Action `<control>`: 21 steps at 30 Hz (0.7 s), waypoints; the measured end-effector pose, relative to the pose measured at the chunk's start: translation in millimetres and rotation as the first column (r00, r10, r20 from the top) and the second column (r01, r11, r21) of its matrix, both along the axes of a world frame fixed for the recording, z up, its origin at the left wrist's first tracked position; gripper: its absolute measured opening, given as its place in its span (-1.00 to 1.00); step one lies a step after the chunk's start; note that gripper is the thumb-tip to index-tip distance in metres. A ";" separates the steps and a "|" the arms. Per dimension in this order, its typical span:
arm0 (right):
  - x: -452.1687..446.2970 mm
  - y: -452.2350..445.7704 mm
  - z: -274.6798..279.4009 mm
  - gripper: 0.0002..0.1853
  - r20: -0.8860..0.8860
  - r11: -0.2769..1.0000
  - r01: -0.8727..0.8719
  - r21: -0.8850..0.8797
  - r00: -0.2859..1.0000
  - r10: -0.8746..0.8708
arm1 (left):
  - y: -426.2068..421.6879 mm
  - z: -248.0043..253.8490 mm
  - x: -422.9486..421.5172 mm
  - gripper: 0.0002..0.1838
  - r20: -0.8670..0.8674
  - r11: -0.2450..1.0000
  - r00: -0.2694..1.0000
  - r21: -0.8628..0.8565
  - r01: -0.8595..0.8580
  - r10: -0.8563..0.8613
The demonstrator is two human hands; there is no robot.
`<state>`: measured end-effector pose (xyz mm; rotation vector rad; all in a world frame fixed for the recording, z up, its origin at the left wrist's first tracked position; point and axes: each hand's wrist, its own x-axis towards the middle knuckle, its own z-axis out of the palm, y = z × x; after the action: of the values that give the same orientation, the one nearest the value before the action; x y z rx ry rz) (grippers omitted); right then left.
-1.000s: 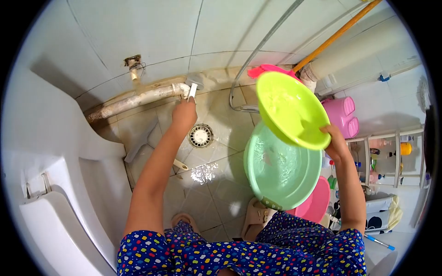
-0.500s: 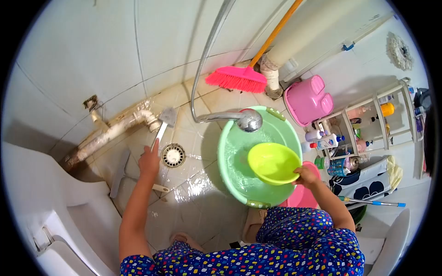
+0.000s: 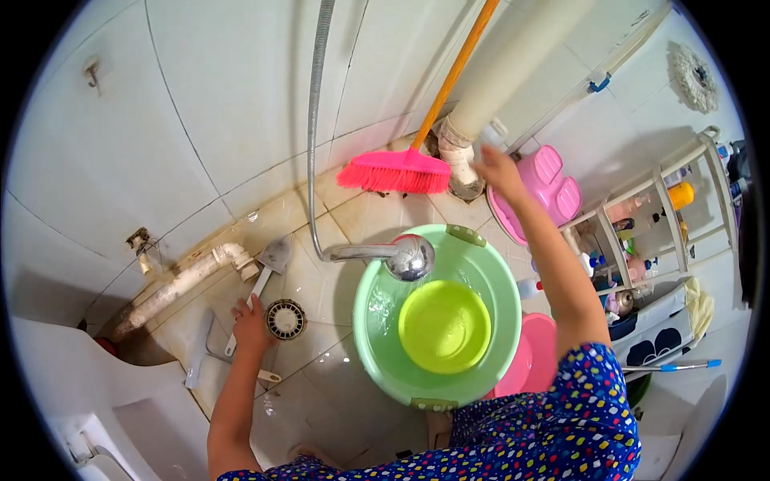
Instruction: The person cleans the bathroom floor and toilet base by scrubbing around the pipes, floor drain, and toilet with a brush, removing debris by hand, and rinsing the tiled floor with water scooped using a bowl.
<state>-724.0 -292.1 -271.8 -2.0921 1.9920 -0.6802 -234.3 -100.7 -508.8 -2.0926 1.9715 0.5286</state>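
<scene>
At the left, my left hand (image 3: 250, 327) is closed on the white handle of a small tool with a flat grey head (image 3: 276, 255), near the floor drain (image 3: 285, 319). My right hand (image 3: 499, 171), slightly blurred, is stretched out in front of the white drainpipe, fingers apart and holding nothing. Below it, a yellow-green bowl (image 3: 445, 327) sits inside the large mint-green basin (image 3: 507, 321), which contains water. A chrome shower head (image 3: 411, 258) hangs over the basin's far left rim, with water running from it.
A pink broom (image 3: 397, 171) leans against the wall beside the white drainpipe (image 3: 457, 148). Next to it stands a pink stool (image 3: 553, 188). Bottles fill a rack (image 3: 670, 216) at right. Another pink basin (image 3: 536, 353) is near my legs. A white-handled squeegee (image 3: 269, 375) lies at left.
My right hand has let go of the yellow-green bowl, now in the basin, and moved up toward the drainpipe. My left hand has lowered the grey-headed tool. The view has shifted.
</scene>
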 end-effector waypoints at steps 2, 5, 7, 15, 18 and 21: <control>16.0 -87.3 -0.4 -0.01 0.335 0.996 0.090 -0.020 0.939 -0.079 | -0.3 0.2 0.2 0.33 0.018 1.000 1.000 0.000 0.004 -0.004; 52.8 -158.2 21.3 0.09 0.413 0.949 0.297 -0.103 0.881 -0.231 | -3.7 -7.1 0.5 0.34 0.026 1.000 1.000 -0.017 0.002 -0.002; 71.2 -176.5 34.6 0.07 0.713 0.892 0.436 -0.120 0.663 -0.228 | 1.5 -6.6 3.1 0.34 0.028 1.000 1.000 -0.014 -0.005 0.006; 69.9 -100.8 71.7 -0.76 0.850 0.968 -0.250 -0.037 0.502 0.162 | -7.1 1.9 -3.8 0.23 0.025 0.993 0.999 -0.105 0.046 -0.044; 66.5 -74.8 81.7 -0.69 0.860 0.957 -0.204 -0.205 0.429 0.276 | -5.1 -0.9 -3.8 0.22 0.015 0.995 0.999 -0.087 0.045 -0.044; 78.1 -46.2 104.8 -0.65 0.844 0.921 0.103 -0.375 0.449 0.293 | -1.5 -18.7 1.2 0.22 0.069 0.980 0.995 -0.181 0.084 -0.072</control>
<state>-645.9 -338.3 -167.0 -1.3761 1.1305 -1.7983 -233.1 -102.2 -527.5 -2.0964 2.1290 0.2716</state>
